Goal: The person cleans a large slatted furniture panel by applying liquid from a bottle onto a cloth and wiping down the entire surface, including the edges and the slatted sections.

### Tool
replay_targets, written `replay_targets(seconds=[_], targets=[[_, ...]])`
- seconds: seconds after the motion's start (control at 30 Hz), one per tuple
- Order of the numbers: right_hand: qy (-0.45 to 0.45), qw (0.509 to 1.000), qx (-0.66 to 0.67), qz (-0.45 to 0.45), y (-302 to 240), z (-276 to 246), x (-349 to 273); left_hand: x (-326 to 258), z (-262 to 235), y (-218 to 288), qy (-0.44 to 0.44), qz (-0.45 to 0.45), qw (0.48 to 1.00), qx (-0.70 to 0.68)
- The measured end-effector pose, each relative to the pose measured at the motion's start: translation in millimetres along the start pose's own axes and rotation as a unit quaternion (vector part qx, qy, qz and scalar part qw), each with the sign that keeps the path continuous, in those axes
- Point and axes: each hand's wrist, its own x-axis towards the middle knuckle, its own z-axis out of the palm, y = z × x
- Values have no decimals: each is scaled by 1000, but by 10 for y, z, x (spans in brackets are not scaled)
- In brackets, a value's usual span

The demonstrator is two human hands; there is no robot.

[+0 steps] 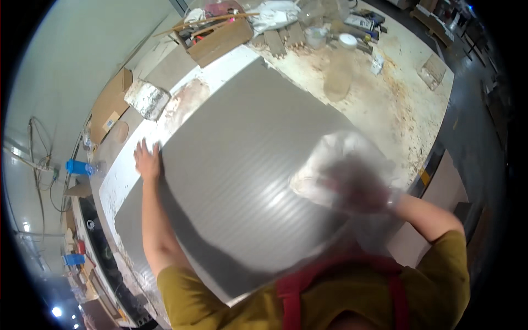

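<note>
A large grey sheet [236,143] with a glossy, faintly striped surface lies on the table in front of me. My left hand [147,160] rests at the sheet's left edge, its fingers spread and nothing in its grip. On the right, a crumpled white cloth [322,168] is held against the sheet's right side by my right hand [360,184]. Motion blurs that hand, so its separate fingers do not show. Under the grey sheet, a white board [122,177] shows along the left.
A cardboard box [220,43] with sticks stands at the far edge, beside white plastic and a white-lidded tub [347,40]. A white-smeared block [147,99] sits at the far left. The stained tabletop [396,110] extends right. A blue-capped bottle [78,167] lies at the left.
</note>
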Motion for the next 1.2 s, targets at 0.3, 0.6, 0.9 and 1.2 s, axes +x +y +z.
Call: replay_targets(seconds=[0.3, 0.6, 0.9, 1.2], targets=[[123, 966, -73, 217, 856, -248, 3081, -100, -149, 59, -113, -26, 990, -82], [70, 992, -105, 7, 54, 386, 1973, -170, -49, -188, -78, -8, 995, -64], [82, 948, -43, 304, 859, -150, 3514, -122, -89, -59, -96, -2, 992, -79], [122, 969, -29, 211, 720, -172, 3458, -187, -66, -162, -78, 11, 993, -85]])
